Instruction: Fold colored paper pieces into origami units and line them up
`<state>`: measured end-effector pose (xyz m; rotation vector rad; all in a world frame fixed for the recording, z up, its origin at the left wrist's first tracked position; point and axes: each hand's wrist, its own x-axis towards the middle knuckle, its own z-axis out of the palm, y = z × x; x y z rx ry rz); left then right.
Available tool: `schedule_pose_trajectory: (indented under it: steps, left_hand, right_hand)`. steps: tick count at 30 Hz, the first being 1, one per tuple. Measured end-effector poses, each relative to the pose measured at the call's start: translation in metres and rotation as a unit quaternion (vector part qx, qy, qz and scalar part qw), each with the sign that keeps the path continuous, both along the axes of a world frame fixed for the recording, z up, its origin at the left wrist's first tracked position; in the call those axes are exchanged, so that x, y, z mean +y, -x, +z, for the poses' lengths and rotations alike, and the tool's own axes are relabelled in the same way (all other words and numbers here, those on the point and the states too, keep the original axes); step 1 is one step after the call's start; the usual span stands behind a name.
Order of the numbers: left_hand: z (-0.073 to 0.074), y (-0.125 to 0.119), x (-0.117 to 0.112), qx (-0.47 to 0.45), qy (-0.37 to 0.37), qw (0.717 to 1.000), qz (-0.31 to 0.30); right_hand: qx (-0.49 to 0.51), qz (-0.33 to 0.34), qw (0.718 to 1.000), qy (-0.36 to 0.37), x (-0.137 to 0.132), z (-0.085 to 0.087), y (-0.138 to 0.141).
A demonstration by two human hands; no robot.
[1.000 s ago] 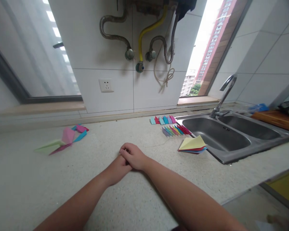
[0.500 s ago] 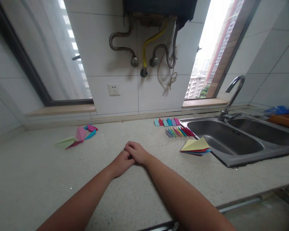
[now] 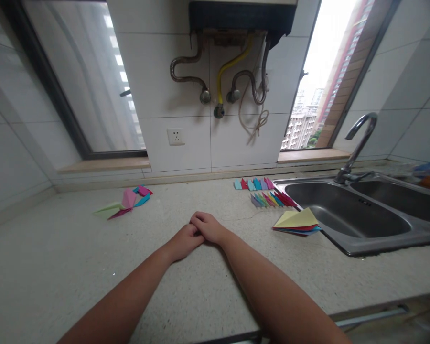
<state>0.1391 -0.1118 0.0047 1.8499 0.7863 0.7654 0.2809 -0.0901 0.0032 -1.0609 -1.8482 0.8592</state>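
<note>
My left hand [image 3: 182, 243] and my right hand [image 3: 208, 227] lie folded together on the speckled countertop [image 3: 186, 296]. The right one rests over the fingers of the left, both curled closed, and no object shows in them. To their right sits a stack of folded coloured paper [image 3: 295, 220], yellow on top. Behind it are a row of small folded paper pieces [image 3: 272, 199] and a second row of them [image 3: 253, 184] near the wall. Off to the left, a pink folded paper [image 3: 129, 198] lies among pale green [image 3: 111, 210], blue and magenta ones.
A double steel sink [image 3: 347, 248] with a tall faucet [image 3: 360, 143] is set into the counter at right. A water heater [image 3: 241, 19] with hoses hangs on the tiled wall above a socket [image 3: 176, 136]. Windows flank it.
The view has shifted slightly, so the surroundings appear a little further right and lower. My hands stay folded together, and the papers keep their places on the counter.
</note>
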Motion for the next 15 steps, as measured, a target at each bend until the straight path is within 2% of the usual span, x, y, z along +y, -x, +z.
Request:
schedule_pose_trajectory:
  steps: [15]
  left_hand:
    - [0.0002,-0.0018,-0.0013,0.006,-0.032,0.999,-0.005]
  right_hand:
    - [0.001,0.014,1.000,0.002,-0.0002,0.0028,-0.0004]
